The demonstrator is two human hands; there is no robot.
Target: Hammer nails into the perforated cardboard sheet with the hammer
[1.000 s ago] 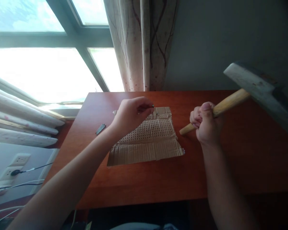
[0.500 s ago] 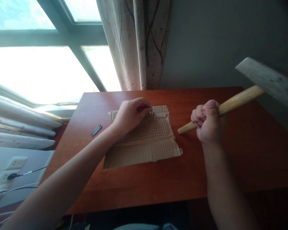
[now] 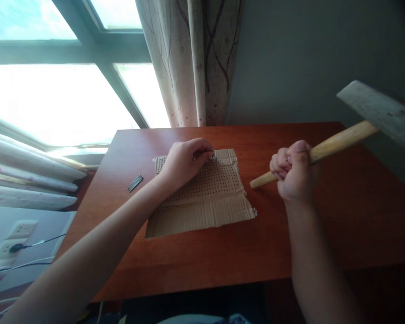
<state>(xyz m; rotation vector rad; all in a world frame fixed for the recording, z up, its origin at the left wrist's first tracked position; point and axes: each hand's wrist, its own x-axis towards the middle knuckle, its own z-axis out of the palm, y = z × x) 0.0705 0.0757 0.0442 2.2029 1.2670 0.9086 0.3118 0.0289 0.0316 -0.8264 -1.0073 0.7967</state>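
Observation:
My left hand (image 3: 185, 159) rests on a piece of cardboard (image 3: 202, 216) that is dotted with rows of small holes. Its thumb and forefinger pinch a nail (image 3: 212, 150) near the far edge of the cardboard; most of the nail is hidden by the fingers. My right hand (image 3: 295, 171) is wrapped round the wooden handle of a hammer (image 3: 344, 141), raised to the right of the cardboard. The hammer's metal head points up and right, partly out of view. A small bundle of nails (image 3: 135, 183) lies on the table left of the cardboard.
The reddish-brown wooden table (image 3: 202, 265) has its far edge by a curtain (image 3: 189, 67) and a grey wall (image 3: 307, 58). A window (image 3: 54, 99) is at the left. Below it, a wall socket (image 3: 11, 249) has a plug and cables in it.
My right hand and the hammer have shifted slightly to the right. The left hand stays where it was, pinching the nail on the cardboard.

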